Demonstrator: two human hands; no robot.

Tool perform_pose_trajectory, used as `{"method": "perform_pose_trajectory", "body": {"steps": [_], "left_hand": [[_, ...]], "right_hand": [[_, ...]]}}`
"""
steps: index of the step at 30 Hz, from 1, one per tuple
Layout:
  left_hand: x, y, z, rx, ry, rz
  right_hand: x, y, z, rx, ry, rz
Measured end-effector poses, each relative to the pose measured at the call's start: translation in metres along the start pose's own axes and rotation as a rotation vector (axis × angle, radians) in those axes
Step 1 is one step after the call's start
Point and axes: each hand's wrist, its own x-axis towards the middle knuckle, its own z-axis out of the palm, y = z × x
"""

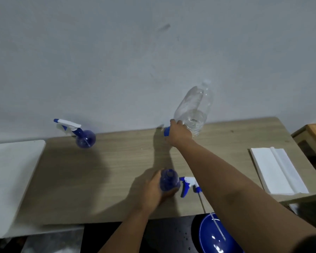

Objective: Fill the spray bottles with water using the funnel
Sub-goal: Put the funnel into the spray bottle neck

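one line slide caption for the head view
Left hand grips an open blue spray bottle; right hand reaches a blue object beside the clear plastic water bottle.

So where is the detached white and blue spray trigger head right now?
In the head view the white and blue spray trigger head lies on the wooden table, just right of the open blue plastic bottle gripped by the left hand.

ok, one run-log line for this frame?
left hand: holds open spray bottle upright | right hand: grips blue thing by clear water bottle | sprayer head: off, on table
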Motion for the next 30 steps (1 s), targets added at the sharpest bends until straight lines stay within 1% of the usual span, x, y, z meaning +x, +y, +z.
{"method": "perform_pose_trajectory", "body": {"steps": [2, 6, 10, 13, 17, 19, 20, 23, 25, 27, 30], "left_hand": [[0.001, -0.006, 0.0, 0.029, 0.001, 0.04], [0.003, -0.019, -0.001, 0.041, 0.063, 0.133], [0.005, -0.023, -0.002, 0.069, 0.086, 0.209], [0.007, -0.027, -0.003, 0.09, 0.084, 0.206], [0.007, -0.024, 0.0, 0.072, 0.055, 0.148], [0.007, -0.021, 0.001, 0.034, 0.033, 0.101], [0.007, -0.02, 0.002, 0.027, 0.026, 0.081], [0.004, -0.016, 0.004, 0.027, 0.047, 0.034], [-0.002, -0.016, 0.006, -0.003, 0.082, 0.029], [-0.011, -0.011, 0.01, 0.006, 0.101, 0.03], [-0.02, -0.002, 0.016, -0.023, 0.139, 0.043]], "right_hand": [[0.019, -0.009, 0.002, -0.059, -0.035, 0.0], [0.044, -0.014, 0.007, -0.226, -0.132, -0.017], [0.055, -0.02, 0.011, -0.345, -0.175, -0.031], [0.053, -0.024, 0.008, -0.355, -0.191, -0.048], [0.038, -0.019, -0.004, -0.315, -0.191, -0.05], [0.03, -0.014, -0.012, -0.212, -0.189, -0.037], [0.025, -0.011, -0.017, -0.096, -0.198, -0.032], [-0.006, -0.001, -0.039, 0.481, -0.256, 0.031], [-0.036, 0.005, -0.053, 0.756, -0.276, 0.067], [-0.067, 0.014, -0.063, 0.89, -0.245, 0.034], [-0.117, 0.026, -0.066, 0.997, -0.125, -0.037]]}}
